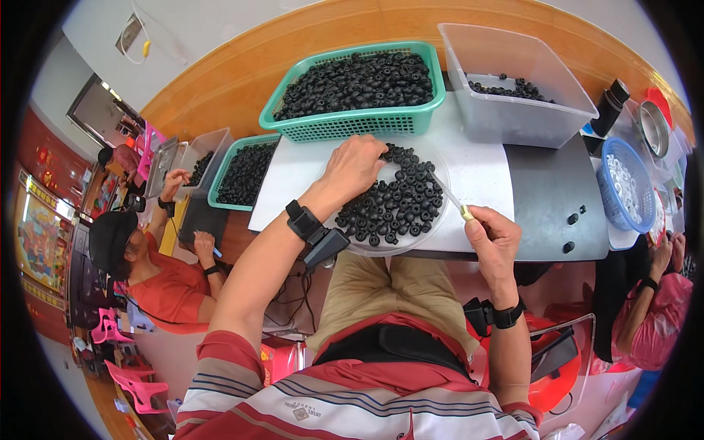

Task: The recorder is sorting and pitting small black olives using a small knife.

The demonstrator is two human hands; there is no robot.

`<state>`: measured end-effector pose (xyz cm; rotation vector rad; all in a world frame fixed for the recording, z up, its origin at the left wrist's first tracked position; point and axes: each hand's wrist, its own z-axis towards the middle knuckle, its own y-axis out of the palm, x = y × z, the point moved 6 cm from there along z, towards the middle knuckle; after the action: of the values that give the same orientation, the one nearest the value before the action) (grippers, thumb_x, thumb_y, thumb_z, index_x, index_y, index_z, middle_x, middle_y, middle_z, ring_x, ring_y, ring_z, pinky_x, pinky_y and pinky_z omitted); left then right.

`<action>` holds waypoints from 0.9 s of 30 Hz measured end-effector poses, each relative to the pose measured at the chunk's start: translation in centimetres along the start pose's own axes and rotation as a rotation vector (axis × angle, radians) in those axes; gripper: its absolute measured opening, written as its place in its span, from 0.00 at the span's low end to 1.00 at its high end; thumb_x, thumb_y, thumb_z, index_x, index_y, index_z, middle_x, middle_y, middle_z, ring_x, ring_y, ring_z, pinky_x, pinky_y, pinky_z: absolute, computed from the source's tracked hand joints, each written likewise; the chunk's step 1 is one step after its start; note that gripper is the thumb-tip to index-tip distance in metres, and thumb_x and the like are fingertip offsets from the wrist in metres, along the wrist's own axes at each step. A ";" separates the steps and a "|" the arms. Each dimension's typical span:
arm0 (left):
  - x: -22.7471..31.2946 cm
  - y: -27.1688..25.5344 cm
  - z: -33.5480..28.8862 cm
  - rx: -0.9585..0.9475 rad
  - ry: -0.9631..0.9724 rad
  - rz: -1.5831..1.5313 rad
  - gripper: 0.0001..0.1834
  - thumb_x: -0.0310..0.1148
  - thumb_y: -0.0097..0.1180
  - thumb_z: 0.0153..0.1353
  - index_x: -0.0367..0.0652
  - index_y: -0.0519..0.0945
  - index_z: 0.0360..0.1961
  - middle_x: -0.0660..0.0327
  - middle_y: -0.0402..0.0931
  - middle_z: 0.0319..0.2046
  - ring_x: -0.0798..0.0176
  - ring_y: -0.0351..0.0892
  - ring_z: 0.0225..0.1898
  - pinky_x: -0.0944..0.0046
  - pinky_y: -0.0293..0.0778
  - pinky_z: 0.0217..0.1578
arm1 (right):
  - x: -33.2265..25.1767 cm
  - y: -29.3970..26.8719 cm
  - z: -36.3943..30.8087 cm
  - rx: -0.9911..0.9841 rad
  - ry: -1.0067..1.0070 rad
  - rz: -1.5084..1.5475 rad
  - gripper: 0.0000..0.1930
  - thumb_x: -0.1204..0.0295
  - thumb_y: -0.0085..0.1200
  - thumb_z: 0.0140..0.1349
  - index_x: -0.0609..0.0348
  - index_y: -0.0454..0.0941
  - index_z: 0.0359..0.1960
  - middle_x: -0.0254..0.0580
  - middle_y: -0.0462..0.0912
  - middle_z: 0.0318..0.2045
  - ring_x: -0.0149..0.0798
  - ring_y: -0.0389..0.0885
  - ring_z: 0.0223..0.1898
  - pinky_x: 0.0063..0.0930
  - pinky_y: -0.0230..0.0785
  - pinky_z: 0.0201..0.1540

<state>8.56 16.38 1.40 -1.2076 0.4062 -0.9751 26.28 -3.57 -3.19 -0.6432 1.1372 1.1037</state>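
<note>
A round clear tray [438,222] holds a pile of small black ring-like parts [392,202], several showing a hole. Over the far left of the pile, my left hand [354,165] is closed with its fingers curled; what they hold, if anything, is hidden. At the tray's right side my right hand [496,238] grips a thin knife-like tool [449,192] with a pale blade and a brass-coloured collar. The blade points up and left, its tip close to the black parts.
A green basket [359,123] heaped with black parts stands behind the tray. To its right is a clear bin [521,121] with a few. Loose black parts [572,219] lie on the dark mat [546,191]; a blue basket [623,213] stands farther right. People sit on both sides.
</note>
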 end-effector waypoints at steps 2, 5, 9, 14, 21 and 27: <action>-0.2 0.4 0.2 -0.041 -0.034 0.020 0.11 0.26 0.59 0.55 0.35 0.82 0.40 0.50 0.80 0.40 0.43 0.78 0.44 0.51 0.74 0.45 | 0.0 -0.1 -0.1 0.005 0.003 -0.017 0.15 0.66 0.63 0.63 0.66 0.83 0.43 0.29 0.81 0.31 0.20 0.70 0.30 0.14 0.62 0.33; -0.5 0.5 0.4 -0.089 -0.021 0.037 0.11 0.25 0.59 0.54 0.36 0.82 0.39 0.50 0.80 0.39 0.43 0.78 0.43 0.50 0.74 0.44 | -0.1 -0.1 -0.1 0.008 -0.004 -0.018 0.15 0.66 0.63 0.63 0.66 0.83 0.43 0.30 0.81 0.30 0.20 0.70 0.30 0.14 0.62 0.33; -0.7 0.5 0.4 -0.096 -0.006 0.013 0.10 0.25 0.59 0.53 0.36 0.82 0.38 0.50 0.79 0.37 0.43 0.78 0.41 0.49 0.74 0.43 | -0.3 -0.1 -0.1 -0.004 -0.001 -0.010 0.15 0.66 0.63 0.63 0.66 0.83 0.43 0.30 0.81 0.30 0.20 0.70 0.30 0.15 0.61 0.33; 0.0 0.2 -0.4 -0.053 0.103 -0.010 0.10 0.23 0.58 0.55 0.36 0.82 0.40 0.49 0.78 0.35 0.43 0.77 0.41 0.50 0.73 0.42 | -0.2 -0.1 -0.1 -0.007 -0.001 -0.025 0.15 0.66 0.63 0.63 0.66 0.83 0.43 0.29 0.81 0.30 0.20 0.70 0.30 0.14 0.61 0.32; 0.5 -0.1 -0.8 -0.023 0.121 -0.036 0.11 0.23 0.58 0.55 0.37 0.80 0.41 0.50 0.78 0.35 0.43 0.77 0.42 0.50 0.73 0.42 | -0.3 -0.2 -0.2 0.012 -0.004 -0.007 0.15 0.66 0.63 0.63 0.66 0.83 0.43 0.28 0.79 0.29 0.19 0.68 0.29 0.14 0.59 0.31; 0.6 -0.2 -0.8 -0.068 0.087 -0.034 0.11 0.23 0.59 0.55 0.37 0.82 0.41 0.50 0.79 0.35 0.45 0.78 0.39 0.52 0.74 0.41 | -0.3 -0.1 -0.3 0.016 -0.008 -0.005 0.15 0.66 0.63 0.63 0.66 0.83 0.43 0.28 0.80 0.29 0.19 0.68 0.28 0.14 0.59 0.30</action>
<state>8.21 15.37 1.45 -1.2395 0.4918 -1.0529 26.26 -3.93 -3.02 -0.6289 1.1358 1.0908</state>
